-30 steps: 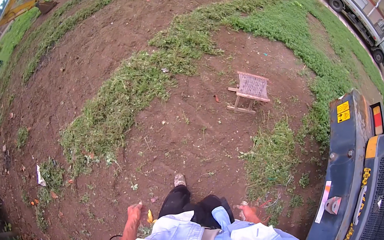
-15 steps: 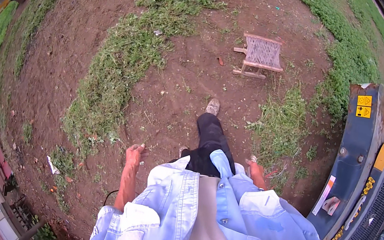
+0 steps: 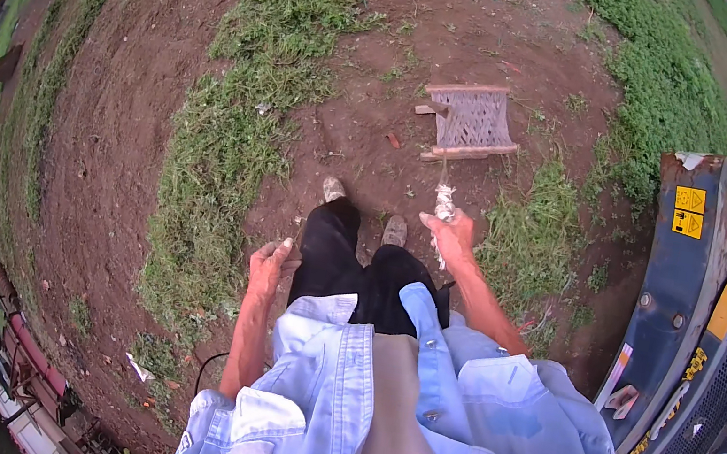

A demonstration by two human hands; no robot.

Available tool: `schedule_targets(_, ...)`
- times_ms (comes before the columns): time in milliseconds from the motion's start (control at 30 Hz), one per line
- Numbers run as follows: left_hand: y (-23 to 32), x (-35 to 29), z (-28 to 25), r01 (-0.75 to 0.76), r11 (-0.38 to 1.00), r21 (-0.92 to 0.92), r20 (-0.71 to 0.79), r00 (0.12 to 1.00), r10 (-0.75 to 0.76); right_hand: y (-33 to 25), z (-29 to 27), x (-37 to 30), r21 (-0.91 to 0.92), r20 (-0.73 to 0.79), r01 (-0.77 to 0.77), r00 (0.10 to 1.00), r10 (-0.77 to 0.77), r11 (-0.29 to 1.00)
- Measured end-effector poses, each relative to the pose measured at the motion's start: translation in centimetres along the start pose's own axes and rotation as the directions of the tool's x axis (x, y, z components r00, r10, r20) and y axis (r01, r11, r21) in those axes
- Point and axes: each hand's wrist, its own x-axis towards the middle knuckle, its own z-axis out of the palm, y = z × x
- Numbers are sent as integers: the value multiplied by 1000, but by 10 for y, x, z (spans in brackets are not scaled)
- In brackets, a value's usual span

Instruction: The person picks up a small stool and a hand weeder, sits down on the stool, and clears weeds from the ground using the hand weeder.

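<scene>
My right hand (image 3: 453, 234) is closed around a bundle of whitish twisted cord (image 3: 444, 204), whose ends stick out above and below my fist. A thin strand seems to run from the bundle toward a small stool (image 3: 478, 122) with wooden rails and a woven seat. The stool sits tilted on the bare soil ahead of me. My left hand (image 3: 268, 264) hangs at my left side, fingers loosely curled and thumb apart, with nothing visible in it. Beneath my hands are my dark trousers and dusty shoes.
A strip of cut green weeds (image 3: 216, 137) runs along the left, and a smaller heap of grass (image 3: 529, 234) lies to the right. A blue-grey machine (image 3: 670, 276) with warning stickers and a mesh grille stands close on my right. Low leafy plants (image 3: 668, 104) grow beyond it.
My right hand has swung forward and up with the cord bundle, now in plain view. The stool has tipped and appears nearer. My legs have stepped, and my left hand has risen slightly.
</scene>
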Motion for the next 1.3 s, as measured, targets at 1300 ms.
schedule_targets(1300,455,395,86,-132,879,459,212,977,37,-53,4,257,298,-296,-533,737,608,792)
